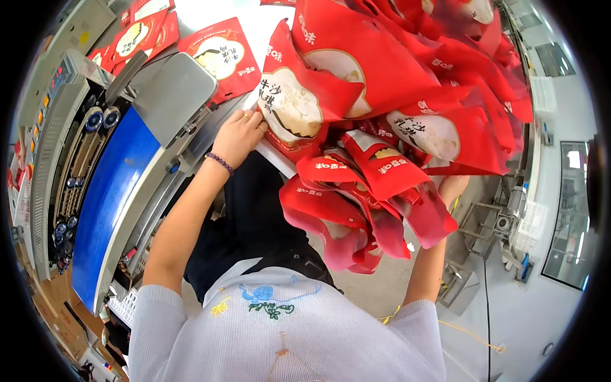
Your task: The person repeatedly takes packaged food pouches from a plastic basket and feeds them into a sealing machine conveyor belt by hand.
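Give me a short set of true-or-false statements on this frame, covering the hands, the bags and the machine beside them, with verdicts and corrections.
1. The left hand is at the edge of a red bag. True.
2. The bead bracelet is worn on the right wrist. False: the bead bracelet is on the left.
3. The right hand is partly hidden by the heap of red bags. True.
4. The belt on the machine is green. False: the belt is blue.
5. The shirt has a yellow flower on it. True.
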